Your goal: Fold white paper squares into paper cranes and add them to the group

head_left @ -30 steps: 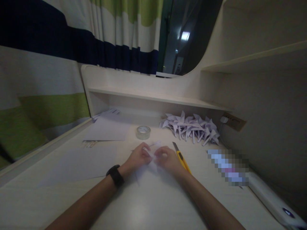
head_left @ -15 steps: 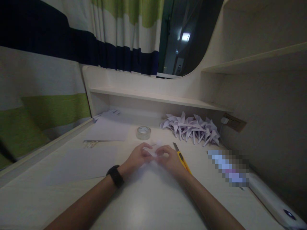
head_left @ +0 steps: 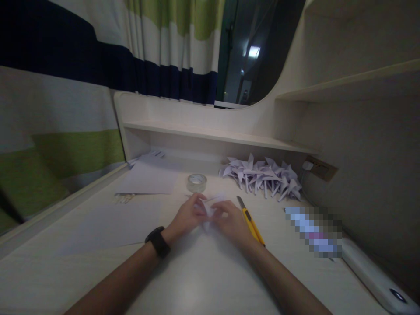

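Observation:
Between my two hands is a small white paper pinwheel, its folded blades partly hidden by my fingers and a little blurred. My left hand, with a black watch on its wrist, pinches the paper from the left. From the right, my right hand grips it with curled fingers. Just beyond my hands stands a roll of clear tape. A yellow utility knife with its blade out lies close to my right hand, partly behind the wrist.
A pile of white paper pinwheels lies at the back right. Paper sheets are at the left, with small thin pieces by their edge. A pixelated item and a long white device lie along the right wall.
The paper's folded blades now stand up more visibly between my fingers. My hands have shifted only slightly, and my right wrist uncovers more of the knife.

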`<state>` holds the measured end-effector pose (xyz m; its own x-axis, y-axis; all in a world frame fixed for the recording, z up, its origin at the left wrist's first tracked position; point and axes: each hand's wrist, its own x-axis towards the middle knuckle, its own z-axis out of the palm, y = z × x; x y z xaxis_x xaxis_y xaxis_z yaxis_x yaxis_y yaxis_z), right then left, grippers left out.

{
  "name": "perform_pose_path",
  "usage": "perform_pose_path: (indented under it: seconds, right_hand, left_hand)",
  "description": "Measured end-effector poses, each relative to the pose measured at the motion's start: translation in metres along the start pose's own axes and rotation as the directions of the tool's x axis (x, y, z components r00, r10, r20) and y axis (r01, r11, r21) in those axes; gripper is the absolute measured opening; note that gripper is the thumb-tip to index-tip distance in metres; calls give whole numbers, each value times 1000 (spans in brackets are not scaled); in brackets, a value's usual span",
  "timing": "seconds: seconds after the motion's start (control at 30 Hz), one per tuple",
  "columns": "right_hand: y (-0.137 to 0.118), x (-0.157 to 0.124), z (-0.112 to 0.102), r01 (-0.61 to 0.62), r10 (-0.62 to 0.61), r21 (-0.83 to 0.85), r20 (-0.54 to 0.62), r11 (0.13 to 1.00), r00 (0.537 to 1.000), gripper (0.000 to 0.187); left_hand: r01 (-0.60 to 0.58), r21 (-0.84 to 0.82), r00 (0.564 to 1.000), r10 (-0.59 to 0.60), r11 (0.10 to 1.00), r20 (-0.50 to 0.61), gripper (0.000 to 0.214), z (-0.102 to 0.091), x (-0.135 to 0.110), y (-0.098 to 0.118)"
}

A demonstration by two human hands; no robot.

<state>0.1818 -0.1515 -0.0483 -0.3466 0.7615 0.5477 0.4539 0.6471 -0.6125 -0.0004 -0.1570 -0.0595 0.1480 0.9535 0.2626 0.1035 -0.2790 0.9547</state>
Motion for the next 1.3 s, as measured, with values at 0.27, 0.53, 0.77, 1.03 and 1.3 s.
perform_pose_path:
  seconds: [0.27, 0.53, 0.77, 1.03, 1.3]
  right_hand:
    - [0, 0, -4, 137, -137, -127, 13, 982, 991, 35]
    - [-3, 0, -21, 304, -236, -195, 308, 933, 922, 28]
    - [-14, 0, -28, 295, -198, -240, 359, 925, 912, 18]
    - [-10, -2, -22, 255, -154, -212, 400, 943, 903, 11]
    - [-8, -4, -16, 230, -160, -172, 344, 958, 925, 12]
  left_hand:
    - [-25, 252, 999, 14, 968, 43, 45, -7, -3, 15]
    - [-231, 634, 947, 20, 738, 321, 34, 0, 4, 58]
    - [-424, 519, 839, 106, 742, 534, 25, 6, 8, 73]
    - [-395, 540, 886, 153, 743, 437, 6, -11, 13, 64]
    - [-170, 860, 970, -72, 482, 232, 42, -24, 36, 31]
